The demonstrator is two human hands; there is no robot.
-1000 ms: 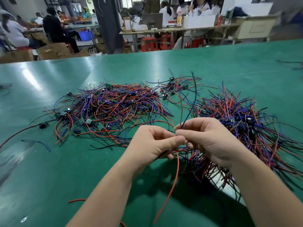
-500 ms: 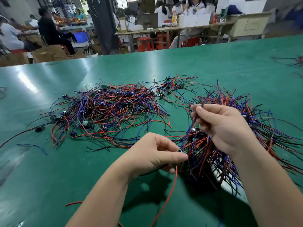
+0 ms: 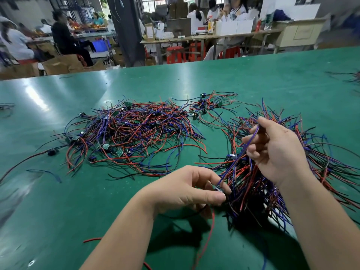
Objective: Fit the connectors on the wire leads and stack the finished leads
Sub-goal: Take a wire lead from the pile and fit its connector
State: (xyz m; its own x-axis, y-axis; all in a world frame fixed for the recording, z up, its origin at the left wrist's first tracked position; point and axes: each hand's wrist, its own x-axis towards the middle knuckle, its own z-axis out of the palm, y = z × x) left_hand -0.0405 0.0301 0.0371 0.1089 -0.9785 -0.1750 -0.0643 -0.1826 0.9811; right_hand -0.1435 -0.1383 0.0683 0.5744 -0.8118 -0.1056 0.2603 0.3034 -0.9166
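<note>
left hand [image 3: 187, 190]: thumb and fingers pinch small connector [image 3: 219, 189] above table [image 3: 58, 211], toward near edge | right hand [image 3: 276, 151]: fingers pinch purple lead [image 3: 232, 167] stretched taut to connector | lead pile [image 3: 259, 201]: under right hand, right side

On the table [image 3: 58, 211], left wire pile [image 3: 136, 133], right wire pile [image 3: 251, 191], small cluster [image 3: 204, 104] behind, between them.

red stools [image 3: 174, 54] behind green table [image 3: 58, 211]

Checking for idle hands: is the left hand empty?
No, the left hand pinches a small part on the purple wire that the right hand holds.
</note>
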